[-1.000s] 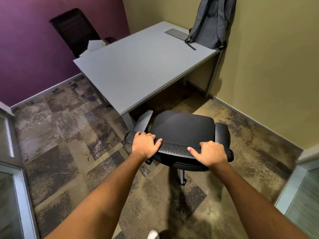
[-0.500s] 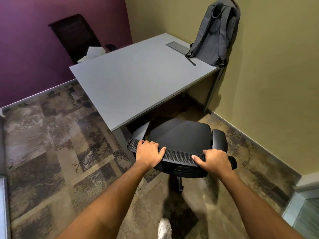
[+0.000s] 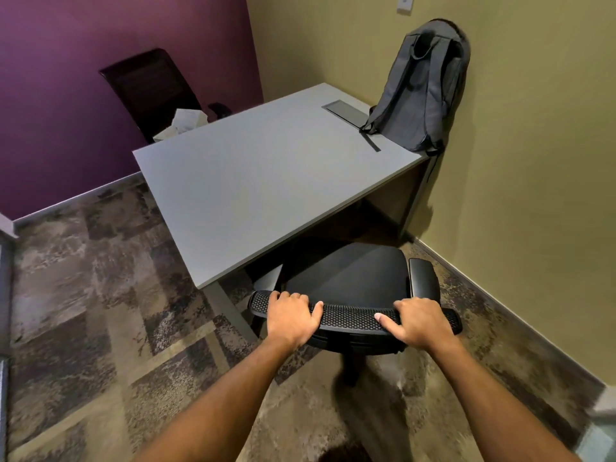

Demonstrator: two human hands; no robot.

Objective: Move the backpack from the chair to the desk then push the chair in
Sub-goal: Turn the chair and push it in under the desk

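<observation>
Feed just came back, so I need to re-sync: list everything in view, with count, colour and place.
backpack: 1, grey, upright on desk's far right corner, against the wall
desk: 1, grey, centre
cable hatch: 1, grey, in desk top by the backpack
near chair: 1, black, front partly under the desk
far chair: 1, dark, beyond the desk by the purple wall
white papers: several, on the far chair
left hand: 1, gripping the near chair's backrest top
right hand: 1, same backrest

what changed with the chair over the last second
The chair has rolled forward; the front of its seat now sits under the desk edge. The left hand and right hand keep gripping the backrest top. The backpack stays upright on the desk against the wall.
</observation>
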